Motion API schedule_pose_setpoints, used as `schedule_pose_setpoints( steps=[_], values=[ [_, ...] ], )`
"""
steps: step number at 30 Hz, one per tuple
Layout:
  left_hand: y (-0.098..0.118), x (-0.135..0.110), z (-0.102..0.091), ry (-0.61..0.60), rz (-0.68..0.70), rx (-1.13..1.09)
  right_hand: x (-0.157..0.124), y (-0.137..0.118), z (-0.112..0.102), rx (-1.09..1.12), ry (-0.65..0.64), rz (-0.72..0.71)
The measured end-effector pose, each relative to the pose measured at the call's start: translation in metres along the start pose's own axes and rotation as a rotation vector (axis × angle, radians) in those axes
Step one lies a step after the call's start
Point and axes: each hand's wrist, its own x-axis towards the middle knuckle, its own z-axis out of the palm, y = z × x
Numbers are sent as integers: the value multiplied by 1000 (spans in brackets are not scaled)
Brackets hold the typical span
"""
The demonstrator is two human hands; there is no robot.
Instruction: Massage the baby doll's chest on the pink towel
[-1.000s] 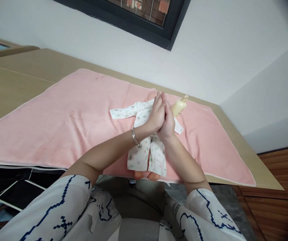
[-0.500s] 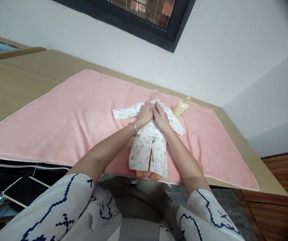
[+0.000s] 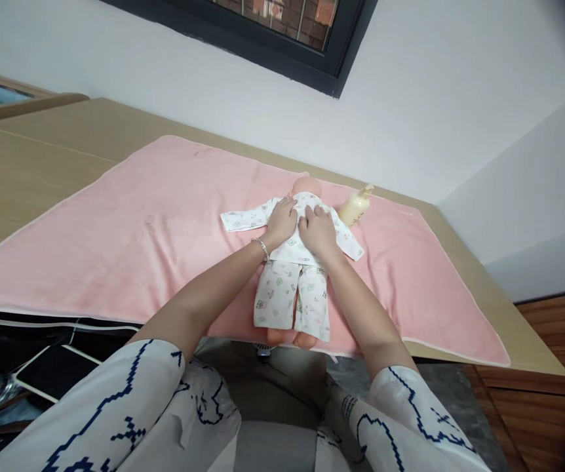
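Observation:
A baby doll [image 3: 293, 292] in white printed clothes lies on a pink towel [image 3: 139, 229], head away from me and feet at the towel's near edge. My left hand [image 3: 281, 224], with a silver bracelet at the wrist, rests flat on the left side of the doll's chest, fingers spread. On the right side of the chest lies my right hand [image 3: 318, 231], flat and open as well. Both palms press on the doll's shirt. A cream pump bottle [image 3: 356, 206] lies on the towel just right of the doll's head.
The towel covers a light wooden table [image 3: 31, 157] that stands against a white wall under a dark-framed window [image 3: 282, 39]. A tablet [image 3: 51, 373] and dark items lie low at the left. Wooden floor [image 3: 548, 419] shows at the right.
One second ago my hands were pressed together, raised above the doll. They came down onto its chest and have spread slightly apart, flat on the shirt.

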Motion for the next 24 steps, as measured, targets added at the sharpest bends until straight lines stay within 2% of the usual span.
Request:
schedule_pose_setpoints(
  steps=[2,4,6,9,12,15,17,20,24],
  values=[
    [0,0,-1,-3,-5,13,3,2,0,52,-54,-98],
    [-1,0,-1,-1,6,21,12,14,0,128,-112,-136],
    [0,-1,0,3,25,29,21,30,2,176,-139,-92],
    [1,-1,0,9,33,47,24,40,4,135,-115,63],
    [3,-1,0,8,29,78,14,24,3,11,-69,129],
    [4,-1,0,4,42,137,5,3,-1,-56,-36,55],
    [5,-2,-1,3,58,178,5,0,-3,-18,-44,-22],
    [6,-4,-2,-6,81,215,13,18,-4,122,-89,-85],
    [11,-6,0,-18,130,279,22,45,0,197,-54,27]
  ],
)
